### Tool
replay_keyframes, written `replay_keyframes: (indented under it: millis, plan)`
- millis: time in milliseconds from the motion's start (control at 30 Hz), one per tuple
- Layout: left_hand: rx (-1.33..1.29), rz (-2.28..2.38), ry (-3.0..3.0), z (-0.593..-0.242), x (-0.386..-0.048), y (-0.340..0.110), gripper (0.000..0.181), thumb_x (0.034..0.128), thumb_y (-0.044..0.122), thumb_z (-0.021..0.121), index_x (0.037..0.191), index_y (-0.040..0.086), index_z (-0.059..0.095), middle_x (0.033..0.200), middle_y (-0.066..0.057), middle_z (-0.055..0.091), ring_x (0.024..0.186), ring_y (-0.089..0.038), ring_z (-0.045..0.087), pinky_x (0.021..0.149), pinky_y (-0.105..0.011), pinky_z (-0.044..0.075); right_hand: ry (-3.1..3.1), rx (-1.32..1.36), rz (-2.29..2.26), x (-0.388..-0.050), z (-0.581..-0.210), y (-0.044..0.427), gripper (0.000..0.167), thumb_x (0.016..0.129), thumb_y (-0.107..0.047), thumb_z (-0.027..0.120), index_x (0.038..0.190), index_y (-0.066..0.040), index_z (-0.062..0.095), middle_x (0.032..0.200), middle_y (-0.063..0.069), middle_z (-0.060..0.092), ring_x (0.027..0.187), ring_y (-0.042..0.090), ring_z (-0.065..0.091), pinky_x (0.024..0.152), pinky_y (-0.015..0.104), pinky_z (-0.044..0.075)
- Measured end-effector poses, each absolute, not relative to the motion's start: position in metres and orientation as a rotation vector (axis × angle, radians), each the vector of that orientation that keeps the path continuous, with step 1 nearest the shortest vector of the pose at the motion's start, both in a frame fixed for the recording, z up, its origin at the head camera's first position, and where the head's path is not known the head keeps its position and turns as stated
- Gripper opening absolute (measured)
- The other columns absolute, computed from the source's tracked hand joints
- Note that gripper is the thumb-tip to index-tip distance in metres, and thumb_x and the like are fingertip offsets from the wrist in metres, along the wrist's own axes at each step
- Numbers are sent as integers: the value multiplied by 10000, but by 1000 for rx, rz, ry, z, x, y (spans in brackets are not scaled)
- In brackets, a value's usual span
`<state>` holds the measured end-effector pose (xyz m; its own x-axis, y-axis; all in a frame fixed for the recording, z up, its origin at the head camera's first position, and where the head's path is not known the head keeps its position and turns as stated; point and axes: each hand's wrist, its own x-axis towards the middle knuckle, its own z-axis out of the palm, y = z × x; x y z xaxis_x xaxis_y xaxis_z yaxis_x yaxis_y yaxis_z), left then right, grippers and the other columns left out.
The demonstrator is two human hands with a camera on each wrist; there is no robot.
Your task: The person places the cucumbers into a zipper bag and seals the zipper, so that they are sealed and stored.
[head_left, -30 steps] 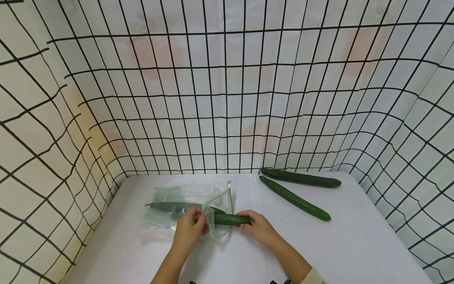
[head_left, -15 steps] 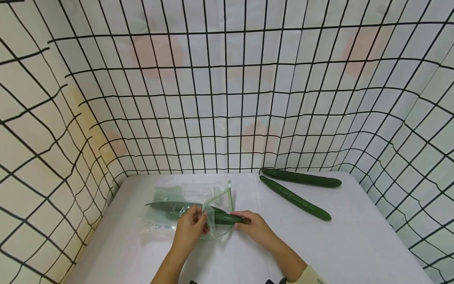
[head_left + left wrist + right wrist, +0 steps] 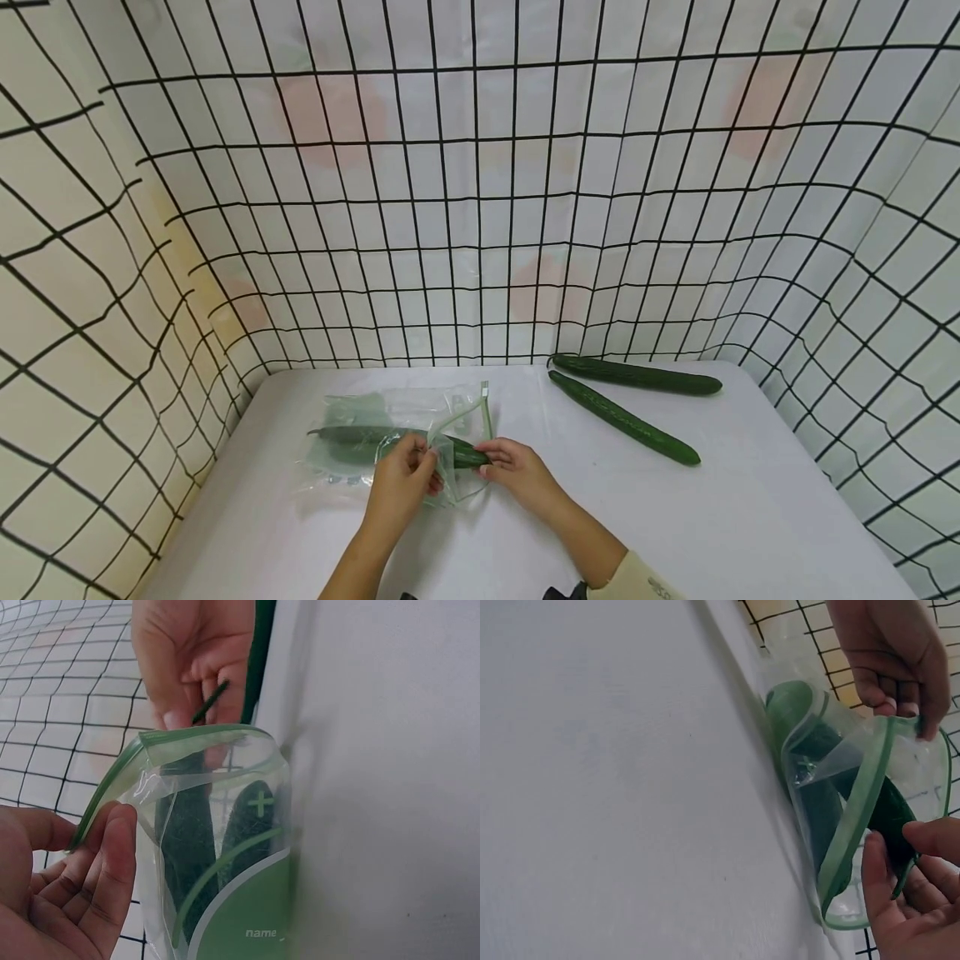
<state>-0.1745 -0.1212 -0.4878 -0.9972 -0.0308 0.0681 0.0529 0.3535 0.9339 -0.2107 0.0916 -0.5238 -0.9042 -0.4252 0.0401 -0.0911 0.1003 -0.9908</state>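
Left wrist view: fingers of the left hand, one set, pinching the green-edged mouth of a bag. Bag, clear plastic, green-printed, marked with a plus sign and the word "name"; mouth parted.

Right wrist view: right hand, one, thumb and fingers pinching the stem end of a cucumber. Held cucumber, dark green, stem projecting between the fingers; most of its length inside the bag, the gripped end at the mouth. Second cucumber, one, wholly inside the bag beside the first, rounded end towards the mouth.

Head view: bag lying flat on the left part of the worktop, which is covered in white. Loose cucumbers, two, right of the bag and well apart from it: far cucumber near the back edge, near cucumber slanting; their left ends close together. Sleeve, pale yellow, on the right arm. Wire grid, black, standing behind the worktop and along both sides.
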Motion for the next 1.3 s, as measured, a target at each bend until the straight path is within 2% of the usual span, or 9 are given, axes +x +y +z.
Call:
replay_keyframes:
  millis: [167, 267, 333, 700, 1000, 1300]
  plan:
    - [-33, -1719, -2544, -487, -174, -122, 95, 1025, 130, 570, 998, 39, 578, 729, -104, 701, 606, -182, 677, 565, -260, 596, 2274, -473, -1791, -213, -525, 80, 330, 948, -135, 698, 1260, -29, 676, 1200, 198, 702, 1055, 215, 692, 816, 158, 542]
    - [-49, -1701, -2556, -487, -174, -122, 103, 1028, 136, 569, 1000, 37, 573, 738, -105, 705, 615, -189, 682, 567, -242, 590, 2299, -434, -1782, -215, -527, 74, 330, 927, -167, 729, 1233, -50, 703, 1130, 146, 701, 939, 102, 669, 778, 163, 544]
    - [-57, -1703, -2556, -487, -173, -123, 101, 1027, 133, 569, 997, 37, 568, 736, -95, 702, 619, -193, 683, 571, -239, 590, 2281, -406, -1792, -217, -529, 70, 333, 914, -174, 740, 1218, -43, 706, 1097, 120, 695, 907, 71, 657, 772, 162, 545]
    - [-41, -1718, -2557, -487, -173, -123, 106, 1029, 136, 564, 975, 45, 568, 724, -71, 686, 615, -189, 675, 584, -293, 606, 2371, -419, -1736, -221, -533, 56, 232, 886, -150, 764, 1085, -39, 726, 993, 95, 747, 856, 89, 664, 710, 182, 552]
    - [-41, -1744, -2543, -487, -174, -123, 99, 1026, 120, 558, 981, 33, 569, 751, -135, 702, 620, -190, 677, 565, -237, 587, 2572, -445, -1601, -224, -547, 61, 72, 881, -105, 763, 946, -96, 732, 878, 10, 738, 782, 63, 638, 678, 185, 527]
    - [-28, -1742, -2544, -486, -173, -123, 105, 1025, 124, 562, 986, 28, 576, 759, -150, 703, 622, -202, 677, 572, -266, 598, 2566, -383, -1677, -225, -544, 70, 131, 875, -123, 777, 992, -83, 734, 904, 27, 734, 809, 91, 643, 694, 181, 528]
